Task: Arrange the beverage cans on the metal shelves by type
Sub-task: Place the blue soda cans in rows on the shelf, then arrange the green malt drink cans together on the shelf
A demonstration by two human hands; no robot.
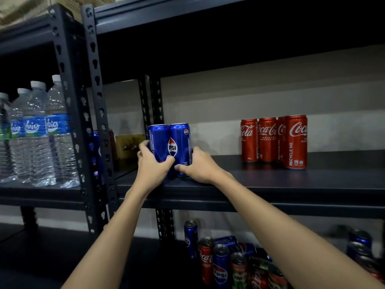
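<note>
A person stands at a dark metal shelf (291, 180), both bare arms reaching forward. Two tall blue Pepsi cans (169, 147) stand upright and touching each other near the shelf's left end, close to the front edge. The left hand (153, 163) wraps the left can from its outer side, fingers (143, 146) curled round it and the thumb across the front. The right hand (200, 165) cups the right can low down, its fingers curled round the far side and the thumb pressed on the front near the base. The two thumbs nearly meet between the cans.

Well apart to the right on the same shelf stands a tight group of four red Coca-Cola cans (275, 140), upright.

On the shelf below, at the right, a jumbled cluster of mixed cans (229, 261) shows blue, red and green ones, some upright, some lying down.

On the neighbouring rack to the left, clear water bottles (39, 134) with blue labels stand in a row.
</note>
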